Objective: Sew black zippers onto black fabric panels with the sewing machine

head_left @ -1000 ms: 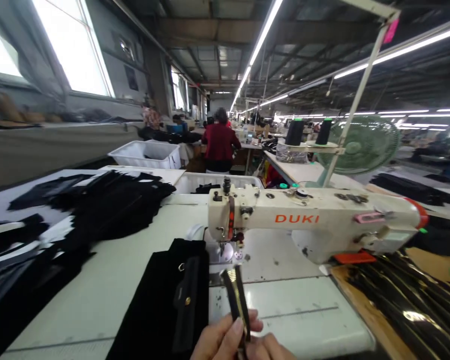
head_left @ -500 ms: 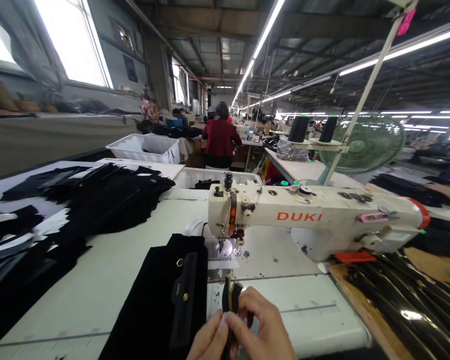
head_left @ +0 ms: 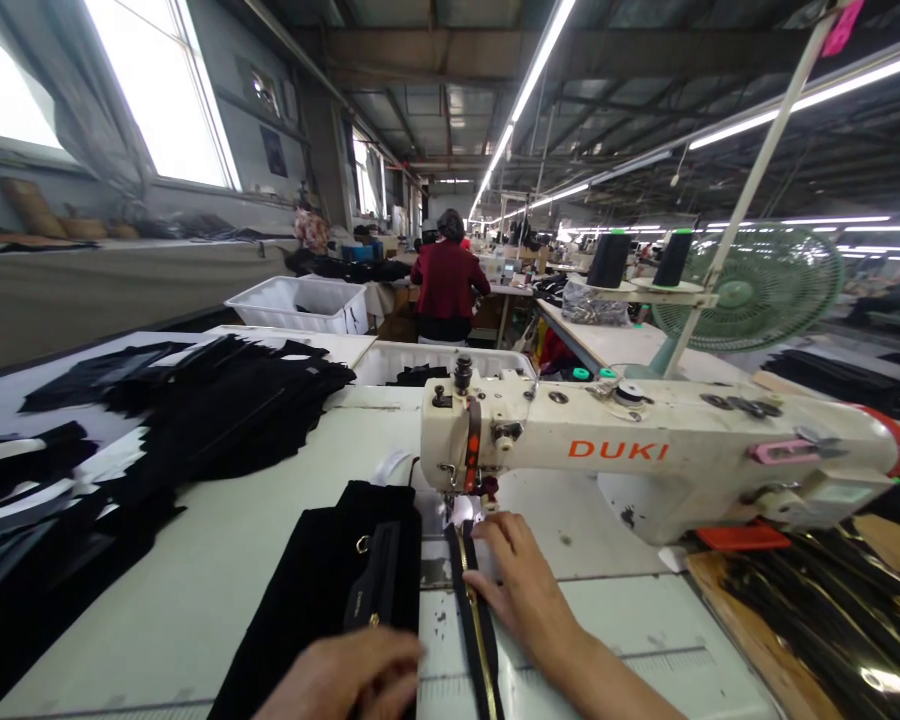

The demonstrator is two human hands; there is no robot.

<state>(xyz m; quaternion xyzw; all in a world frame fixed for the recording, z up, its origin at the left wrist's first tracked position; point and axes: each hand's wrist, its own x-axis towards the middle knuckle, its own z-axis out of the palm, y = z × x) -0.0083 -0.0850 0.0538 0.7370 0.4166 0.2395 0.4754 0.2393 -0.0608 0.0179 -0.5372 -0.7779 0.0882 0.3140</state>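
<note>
A black zipper (head_left: 484,650) with gold teeth lies lengthwise on the sewing machine's bed, its far end under the needle area. My right hand (head_left: 521,590) grips its right edge, thumb across the tape and fingers close to the presser foot. My left hand (head_left: 345,675), smeared by motion, hovers at or over the near part of a black fabric piece (head_left: 292,590); whether it touches the cloth is unclear. On that piece lies a black strap (head_left: 382,560) with gold fittings. The white sewing machine (head_left: 525,430) marked DUKI stands just beyond my right hand.
Black cut pieces (head_left: 232,410) are heaped at the left. A cardboard tray (head_left: 727,620) of gold-toothed zippers sits at the right. Behind the machine are a white bin (head_left: 390,355), thread cones (head_left: 610,262) and a green fan (head_left: 750,285). A person in dark red (head_left: 448,280) sits farther off.
The zipper, earlier bunched between both hands, now lies stretched out with its end at the needle. My right hand moved forward; my left let go and moved left. The view shifted slightly.
</note>
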